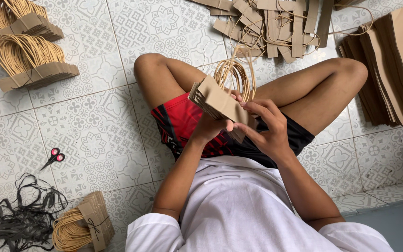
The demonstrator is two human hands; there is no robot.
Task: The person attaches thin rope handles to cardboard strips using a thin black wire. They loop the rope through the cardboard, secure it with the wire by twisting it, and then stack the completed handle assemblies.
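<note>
Head view: we grip a stack of paper-bag handle strips [220, 100] over our lap, left hand [209, 127] cupping underneath, right hand [266, 125] pinching its end; scissors [53, 157] lie well apart.

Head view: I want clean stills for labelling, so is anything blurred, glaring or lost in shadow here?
Head view: soft, even daylight, no glare on the floor tiles. The left hand, right hand and the handle stack they hold look sharp; only faint shadows lie under the legs. The black straps are dark but readable. Slight wide-angle stretch at the edges.

Three tied handle bundles [33, 65], one held bundle [220, 100], one scissors [53, 157].
</note>
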